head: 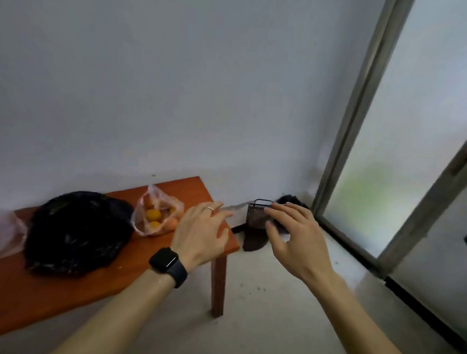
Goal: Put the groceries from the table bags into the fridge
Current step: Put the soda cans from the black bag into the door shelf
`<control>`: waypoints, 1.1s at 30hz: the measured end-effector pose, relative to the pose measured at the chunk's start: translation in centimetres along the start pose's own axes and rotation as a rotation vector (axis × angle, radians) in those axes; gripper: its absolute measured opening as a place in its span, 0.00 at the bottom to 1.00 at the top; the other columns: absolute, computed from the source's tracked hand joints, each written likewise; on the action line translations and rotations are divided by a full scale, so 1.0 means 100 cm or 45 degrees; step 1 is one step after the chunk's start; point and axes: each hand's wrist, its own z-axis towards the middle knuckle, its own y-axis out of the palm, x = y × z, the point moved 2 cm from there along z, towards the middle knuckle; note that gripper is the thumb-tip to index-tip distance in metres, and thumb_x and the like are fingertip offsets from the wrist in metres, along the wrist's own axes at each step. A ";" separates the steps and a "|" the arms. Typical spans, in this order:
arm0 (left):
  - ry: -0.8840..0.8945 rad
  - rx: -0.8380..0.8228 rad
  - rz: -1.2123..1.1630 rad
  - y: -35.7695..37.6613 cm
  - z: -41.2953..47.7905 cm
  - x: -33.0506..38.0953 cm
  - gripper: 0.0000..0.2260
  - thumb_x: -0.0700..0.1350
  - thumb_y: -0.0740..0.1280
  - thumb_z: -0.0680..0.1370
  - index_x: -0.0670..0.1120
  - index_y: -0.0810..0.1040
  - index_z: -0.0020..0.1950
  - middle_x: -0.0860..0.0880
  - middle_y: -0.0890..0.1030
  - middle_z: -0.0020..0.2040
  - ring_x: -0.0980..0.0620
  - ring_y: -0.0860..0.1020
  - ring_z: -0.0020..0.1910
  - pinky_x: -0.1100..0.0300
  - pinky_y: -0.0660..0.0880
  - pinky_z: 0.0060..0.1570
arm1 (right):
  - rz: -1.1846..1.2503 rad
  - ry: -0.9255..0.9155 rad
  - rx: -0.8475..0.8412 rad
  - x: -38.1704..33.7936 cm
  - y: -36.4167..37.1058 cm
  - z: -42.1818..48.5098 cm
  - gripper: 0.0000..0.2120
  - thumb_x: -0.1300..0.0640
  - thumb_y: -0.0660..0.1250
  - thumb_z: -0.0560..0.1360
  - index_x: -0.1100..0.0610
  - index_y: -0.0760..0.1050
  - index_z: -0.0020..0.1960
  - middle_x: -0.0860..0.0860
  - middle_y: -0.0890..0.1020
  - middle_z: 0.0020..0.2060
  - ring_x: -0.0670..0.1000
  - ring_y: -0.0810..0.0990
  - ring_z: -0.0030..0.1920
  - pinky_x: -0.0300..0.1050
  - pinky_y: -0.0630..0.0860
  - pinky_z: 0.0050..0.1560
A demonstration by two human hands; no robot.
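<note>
Now both hands, left hand (200,230) and right hand (294,237), hover spread and empty past the table's (61,289) right end, the orange bag (157,212) near its back edge.

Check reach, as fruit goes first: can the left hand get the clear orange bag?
Probably yes: the left hand hovers open beside the clear orange bag, nothing between them.

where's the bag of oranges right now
Head view: the bag of oranges sits on the table near its right end, between the black bag and the left hand.
</note>
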 end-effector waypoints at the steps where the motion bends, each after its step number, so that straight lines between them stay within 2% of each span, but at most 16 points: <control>1: -0.059 -0.018 0.018 -0.001 -0.012 -0.027 0.18 0.53 0.63 0.77 0.56 0.76 0.67 0.51 0.74 0.71 0.49 0.71 0.70 0.50 0.68 0.69 | 0.039 -0.025 -0.052 -0.019 0.024 0.003 0.15 0.49 0.68 0.77 0.47 0.81 0.63 0.43 0.82 0.62 0.49 0.72 0.68 0.49 0.70 0.70; 7: -0.411 -0.085 0.068 -0.005 -0.077 -0.166 0.20 0.53 0.63 0.78 0.57 0.73 0.71 0.52 0.73 0.72 0.50 0.69 0.71 0.52 0.66 0.69 | 0.219 -0.188 -0.386 -0.119 0.148 0.016 0.21 0.42 0.59 0.77 0.46 0.80 0.64 0.45 0.82 0.62 0.51 0.74 0.65 0.52 0.74 0.65; 13: -0.678 -0.157 0.107 0.002 -0.111 -0.283 0.19 0.53 0.62 0.80 0.57 0.72 0.72 0.53 0.70 0.74 0.51 0.66 0.73 0.52 0.65 0.71 | 0.315 -0.330 -0.651 -0.179 0.250 0.040 0.19 0.46 0.64 0.79 0.46 0.76 0.69 0.43 0.79 0.65 0.49 0.72 0.68 0.46 0.70 0.67; 17: -0.787 -0.231 0.129 0.010 -0.113 -0.352 0.20 0.53 0.62 0.80 0.56 0.71 0.73 0.53 0.70 0.74 0.50 0.66 0.73 0.51 0.67 0.70 | 0.364 -0.368 -0.801 -0.208 0.319 0.071 0.18 0.46 0.63 0.80 0.45 0.75 0.69 0.45 0.80 0.65 0.51 0.71 0.70 0.50 0.70 0.69; 20: -0.826 -0.344 0.166 0.018 -0.109 -0.400 0.20 0.53 0.62 0.80 0.56 0.70 0.73 0.52 0.69 0.74 0.50 0.66 0.73 0.51 0.67 0.70 | 0.396 -0.364 -0.928 -0.225 0.368 0.091 0.19 0.46 0.63 0.80 0.46 0.75 0.70 0.44 0.79 0.66 0.50 0.71 0.69 0.50 0.68 0.71; 27: -0.870 -0.515 0.201 0.047 -0.101 -0.487 0.21 0.50 0.61 0.81 0.53 0.69 0.74 0.50 0.68 0.75 0.48 0.63 0.75 0.51 0.64 0.71 | 0.422 -0.312 -1.272 -0.255 0.461 0.112 0.22 0.46 0.63 0.81 0.49 0.70 0.74 0.48 0.77 0.67 0.51 0.72 0.69 0.45 0.71 0.66; 30: -0.802 -0.620 0.266 0.060 -0.095 -0.518 0.21 0.48 0.62 0.80 0.52 0.68 0.74 0.48 0.67 0.75 0.47 0.61 0.76 0.48 0.60 0.74 | 0.375 -0.276 -1.392 -0.265 0.491 0.115 0.24 0.47 0.62 0.81 0.50 0.67 0.76 0.49 0.76 0.68 0.52 0.71 0.69 0.43 0.69 0.65; 33: -0.663 -0.759 0.335 0.079 -0.087 -0.552 0.22 0.46 0.62 0.80 0.51 0.67 0.75 0.46 0.65 0.77 0.44 0.57 0.78 0.46 0.55 0.75 | 0.323 -0.231 -1.491 -0.274 0.524 0.120 0.25 0.45 0.60 0.82 0.48 0.63 0.77 0.49 0.73 0.71 0.53 0.69 0.71 0.45 0.70 0.67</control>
